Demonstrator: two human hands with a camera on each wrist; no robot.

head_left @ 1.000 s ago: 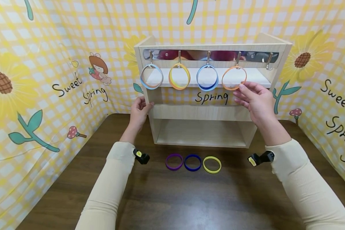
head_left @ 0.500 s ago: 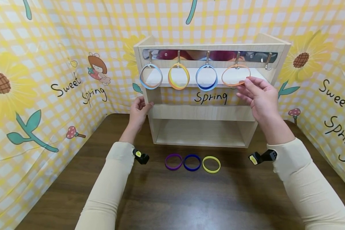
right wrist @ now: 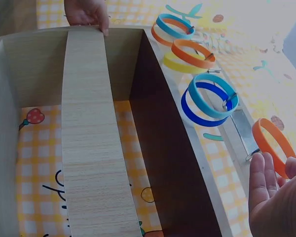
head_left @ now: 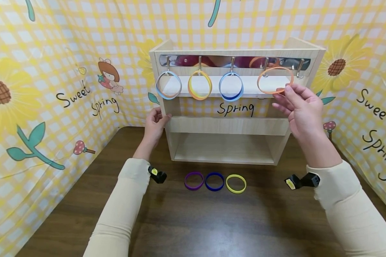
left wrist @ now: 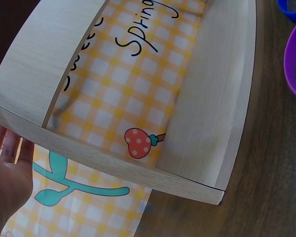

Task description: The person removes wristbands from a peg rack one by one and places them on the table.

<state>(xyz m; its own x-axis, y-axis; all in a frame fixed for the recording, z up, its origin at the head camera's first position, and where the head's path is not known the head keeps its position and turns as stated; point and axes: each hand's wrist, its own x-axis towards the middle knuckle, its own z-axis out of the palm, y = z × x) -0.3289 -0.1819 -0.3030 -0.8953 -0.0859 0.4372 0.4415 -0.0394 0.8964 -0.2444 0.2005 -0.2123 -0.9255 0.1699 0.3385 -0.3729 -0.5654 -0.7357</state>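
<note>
My right hand point(head_left: 303, 110) pinches an orange silicone wristband point(head_left: 270, 92) between thumb and fingers. The band stands tilted in front of the fourth hook, its upper edge overlapping the hook in the head view; the right wrist view shows the orange band point(right wrist: 264, 140) at the fingertips. My left hand point(head_left: 153, 130) grips the left side panel of a wooden shelf point(head_left: 226, 125), thumb at the front edge and fingers on the outer side. Paired bands hang from three hooks: light blue point(head_left: 157, 89) with orange, yellow point(head_left: 211, 85) with orange, and light blue with dark blue point(head_left: 231, 97).
A metal hook rail point(head_left: 218, 61) runs across the shelf's top; its rightmost hook point(head_left: 300, 67) holds no band. On the brown table point(head_left: 193, 221) before the shelf lie a purple band point(head_left: 186, 184), a blue band point(head_left: 214, 190) and a yellow band point(head_left: 236, 192). Patterned cloth surrounds the table.
The orange band, earlier hanging at the fourth hook, has been pulled rightward and raised with my right hand, its top now above the hook's tip. My left hand stays on the panel.
</note>
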